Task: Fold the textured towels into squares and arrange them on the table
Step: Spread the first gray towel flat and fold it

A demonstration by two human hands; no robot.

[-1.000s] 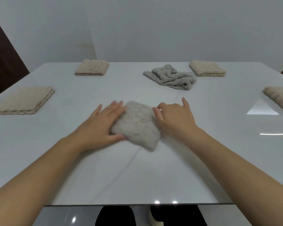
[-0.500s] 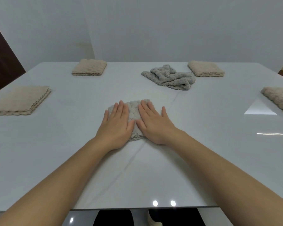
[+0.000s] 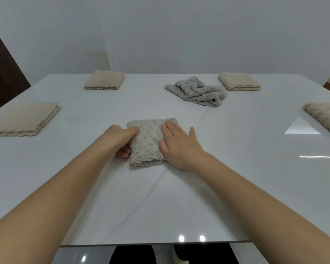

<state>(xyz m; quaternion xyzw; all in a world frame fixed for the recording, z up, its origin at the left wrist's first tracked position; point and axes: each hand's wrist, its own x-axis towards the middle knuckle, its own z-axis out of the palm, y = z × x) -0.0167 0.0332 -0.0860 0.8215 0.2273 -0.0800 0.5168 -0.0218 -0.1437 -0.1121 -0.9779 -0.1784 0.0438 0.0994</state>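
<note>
You are gripping the left edge of the folded towel (image 3: 146, 143) with your left hand (image 3: 118, 138) — fingers curled round it. Your right hand (image 3: 179, 147) is lying flat on its right side, fingers straight. The towel is sitting mid-way across the table (image 3: 160, 206) — nearer you than the crumpled grey towel (image 3: 196, 92).

pale grey bubble-textured folded towel (image 3: 147, 141): squarish, flat, centre of white table (image 3: 236, 168). grey crumpled towel (image 3: 196, 92): unfolded heap, far centre-right. Folded flat: far-left beige square towel (image 3: 104, 80), far-right beige square towel (image 3: 239, 81), left-edge beige square towel (image 3: 23, 119), right-edge beige square towel (image 3: 326, 115), which is partly cropped.
</note>
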